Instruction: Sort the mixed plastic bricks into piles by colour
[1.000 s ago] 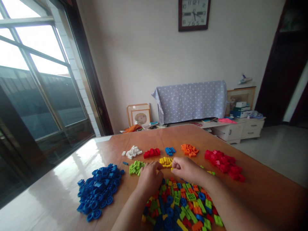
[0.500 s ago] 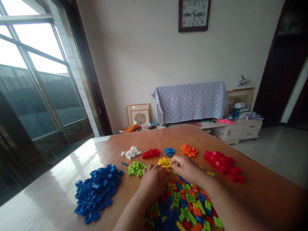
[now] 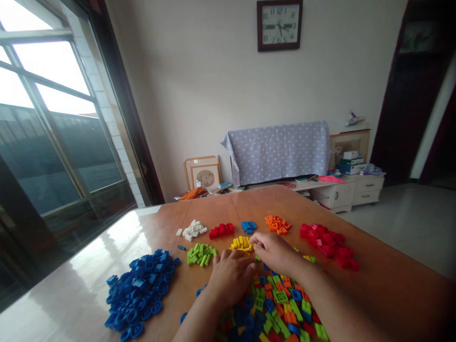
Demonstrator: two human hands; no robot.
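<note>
At table centre, far rim of the mixed heap: both hands are working side by side, close together
Right hand (image 3: 274, 251): is lying knuckles up, fingertips drawn together and touching the near right edge of the yellow pile (image 3: 241, 243); whether a brick is sitting between them cannot be told
Left hand (image 3: 231, 275): is resting palm down, fingers curled onto the far left edge of the mixed pile (image 3: 278, 308); grip contents are hidden under the palm, so its hold cannot be told
Yellow pile: is lying just beyond the hands; long axis is running left to right; heading of single bricks is too small to tell
Mixed pile: is spreading under both forearms and reaching the bottom of the view; blue, green, orange, red and yellow pieces are lying jumbled
Readable writing: wall clock (image 3: 280, 24) is showing numerals round its dial; raised marks on the bricks are too small to read
Sorted groups, far row: white pile (image 3: 191, 229); small red pile (image 3: 221, 230); small blue pile (image 3: 248, 225); orange pile (image 3: 277, 224); all are lying apart from one another
Sorted groups, flanks: green pile (image 3: 200, 254) just left of the yellow one; large blue pile (image 3: 138, 292) near the left edge; large red pile (image 3: 327, 244) on the right
Open room: table (image 3: 392, 289) is showing bare wood right of the large red pile and beyond the far row
</note>
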